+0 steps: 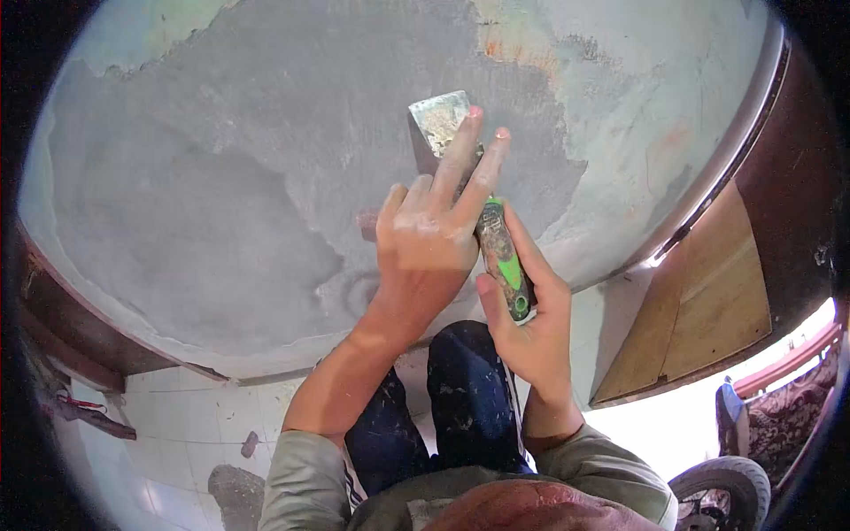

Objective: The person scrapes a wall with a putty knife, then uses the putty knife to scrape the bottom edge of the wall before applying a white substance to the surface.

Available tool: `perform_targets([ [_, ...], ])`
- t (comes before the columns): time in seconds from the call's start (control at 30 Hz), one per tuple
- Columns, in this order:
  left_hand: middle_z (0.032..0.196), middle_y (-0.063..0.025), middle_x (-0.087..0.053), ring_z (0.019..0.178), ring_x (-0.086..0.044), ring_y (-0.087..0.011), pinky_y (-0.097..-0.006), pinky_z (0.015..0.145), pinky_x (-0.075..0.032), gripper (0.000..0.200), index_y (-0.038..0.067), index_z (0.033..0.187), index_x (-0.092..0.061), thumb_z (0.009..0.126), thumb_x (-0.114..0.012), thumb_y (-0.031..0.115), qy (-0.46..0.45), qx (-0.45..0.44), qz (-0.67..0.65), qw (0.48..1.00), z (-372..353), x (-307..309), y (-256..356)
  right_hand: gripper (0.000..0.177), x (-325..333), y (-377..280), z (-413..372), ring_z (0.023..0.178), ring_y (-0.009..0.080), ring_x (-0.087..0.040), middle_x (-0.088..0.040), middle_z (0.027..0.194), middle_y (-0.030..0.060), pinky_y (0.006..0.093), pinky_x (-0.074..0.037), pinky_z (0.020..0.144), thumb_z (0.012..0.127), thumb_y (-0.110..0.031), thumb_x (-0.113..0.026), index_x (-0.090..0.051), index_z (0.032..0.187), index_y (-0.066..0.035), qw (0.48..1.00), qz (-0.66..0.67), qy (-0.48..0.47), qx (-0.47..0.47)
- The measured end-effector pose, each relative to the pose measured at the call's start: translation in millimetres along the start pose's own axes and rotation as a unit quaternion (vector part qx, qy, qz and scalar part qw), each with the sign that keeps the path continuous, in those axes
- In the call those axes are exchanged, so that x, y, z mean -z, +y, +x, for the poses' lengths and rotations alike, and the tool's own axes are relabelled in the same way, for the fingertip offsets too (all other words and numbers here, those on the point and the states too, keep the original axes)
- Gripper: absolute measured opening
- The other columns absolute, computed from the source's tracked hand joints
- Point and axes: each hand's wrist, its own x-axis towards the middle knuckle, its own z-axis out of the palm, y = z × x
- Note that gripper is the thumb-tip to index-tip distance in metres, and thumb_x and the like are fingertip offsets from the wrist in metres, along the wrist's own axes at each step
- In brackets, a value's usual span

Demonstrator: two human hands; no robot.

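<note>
My right hand (536, 332) is wrapped round the black and green handle of a putty knife (506, 257), whose blade points up at the wall. The knife's wide metal blade is smeared with pale, dried filler. In front of it, my left hand (429, 221) has its back to me, with two dusty fingers stretched along the blade and the others curled in. A reddish-brown piece (367, 223) sticks out on the left of those curled fingers, mostly hidden. Both hands are close to the wall (239, 159), where a large grey plaster patch spreads over pale green paint.
Flaking, rusty-coloured paint (509, 53) edges the patch at the top. On the right are a wooden panel (699, 301), a wheel (722, 496) and a patterned cloth (792, 416). A small grey lump (250, 444) lies on the white tiled floor (186, 416), lower left.
</note>
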Motion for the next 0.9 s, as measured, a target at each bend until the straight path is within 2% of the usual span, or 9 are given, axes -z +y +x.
perform_targets([
  [0.13, 0.148, -0.0110, -0.052, 0.064, -0.063, -0.0171, -0.0285, 0.058, -0.046, 0.067, 0.019, 0.140, -0.058, 0.075, -0.068, 0.010, -0.031, 0.036, -0.016, 0.999, 2, 10, -3, 0.053, 0, -8, -2, 0.104, 0.0211, -0.067, -0.069, 0.116, 0.0227, 0.0321, -0.050, 0.091, 0.089, -0.002, -0.063, -0.052, 0.141, 0.003, 0.999, -0.015, 0.039, 0.009],
  [0.2, 0.148, -0.0142, -0.052, 0.066, -0.065, -0.0182, -0.0294, 0.058, -0.047, 0.067, 0.019, 0.142, -0.058, 0.076, -0.068, 0.008, 0.047, 0.032, -0.052, 0.997, 1, 7, -10, 0.052, -2, -7, 0, 0.103, 0.0220, -0.068, -0.069, 0.116, 0.0230, 0.0324, -0.050, 0.091, 0.089, -0.002, -0.062, -0.052, 0.140, 0.003, 0.998, -0.026, 0.057, 0.008],
  [0.3, 0.147, -0.0164, -0.052, 0.065, -0.065, -0.0179, -0.0291, 0.057, -0.047, 0.066, 0.019, 0.141, -0.059, 0.077, -0.067, 0.007, 0.046, 0.043, -0.058, 0.996, 2, 14, -13, 0.052, -6, 2, 8, 0.097, 0.0247, -0.070, -0.069, 0.113, 0.0223, 0.0334, -0.052, 0.086, 0.090, -0.005, -0.065, -0.054, 0.139, 0.002, 0.990, -0.077, 0.100, 0.059],
  [0.47, 0.147, -0.0191, -0.052, 0.062, -0.064, -0.0153, -0.0280, 0.055, -0.046, 0.062, 0.022, 0.138, -0.062, 0.078, -0.065, 0.005, 0.027, 0.014, -0.040, 0.999, 2, 14, -11, 0.052, -14, -8, 16, 0.072, 0.0277, -0.066, -0.072, 0.106, 0.0195, 0.0341, -0.048, 0.067, 0.089, -0.014, -0.071, -0.057, 0.138, -0.003, 0.980, -0.130, 0.141, 0.060],
  [0.57, 0.147, -0.0193, -0.052, 0.060, -0.063, -0.0134, -0.0268, 0.054, -0.044, 0.060, 0.024, 0.137, -0.063, 0.079, -0.064, 0.005, 0.005, 0.006, -0.004, 1.000, 0, 16, -6, 0.052, -16, -1, 13, 0.066, 0.0275, -0.064, -0.072, 0.103, 0.0196, 0.0345, -0.047, 0.063, 0.089, -0.014, -0.071, -0.058, 0.138, -0.004, 0.976, -0.160, 0.133, 0.071],
  [0.63, 0.147, -0.0194, -0.052, 0.060, -0.063, -0.0126, -0.0262, 0.053, -0.044, 0.060, 0.024, 0.136, -0.063, 0.079, -0.064, 0.006, 0.005, 0.012, 0.001, 1.000, 1, 16, -3, 0.051, -20, 3, 15, 0.066, 0.0269, -0.065, -0.073, 0.103, 0.0196, 0.0339, -0.047, 0.063, 0.089, -0.013, -0.071, -0.058, 0.138, -0.004, 0.978, -0.133, 0.139, 0.076],
  [0.73, 0.151, -0.0170, -0.048, 0.061, -0.064, -0.0182, -0.0292, 0.056, -0.052, 0.065, 0.028, 0.137, -0.062, 0.076, -0.071, 0.010, 0.001, 0.043, -0.012, 0.999, 3, 12, -1, 0.050, -22, -1, 27, 0.069, 0.0239, -0.068, -0.073, 0.102, 0.0195, 0.0322, -0.049, 0.065, 0.088, -0.011, -0.072, -0.060, 0.136, -0.003, 0.980, -0.101, 0.152, 0.086],
  [0.8, 0.151, -0.0167, -0.048, 0.060, -0.064, -0.0178, -0.0291, 0.055, -0.052, 0.062, 0.029, 0.136, -0.063, 0.077, -0.071, 0.012, 0.048, 0.030, -0.025, 0.998, 5, 7, -3, 0.050, -21, -2, 28, 0.071, 0.0216, -0.069, -0.073, 0.101, 0.0194, 0.0311, -0.051, 0.067, 0.088, -0.010, -0.072, -0.060, 0.136, -0.003, 0.978, -0.097, 0.159, 0.088],
  [0.9, 0.151, -0.0168, -0.048, 0.062, -0.065, -0.0204, -0.0308, 0.057, -0.053, 0.061, 0.029, 0.137, -0.062, 0.078, -0.071, 0.013, -0.004, 0.047, -0.008, 0.999, 4, 15, 4, 0.049, -19, -3, 29, 0.078, 0.0172, -0.071, -0.073, 0.100, 0.0200, 0.0301, -0.052, 0.071, 0.087, -0.006, -0.071, -0.061, 0.135, -0.002, 0.982, -0.054, 0.162, 0.076],
])
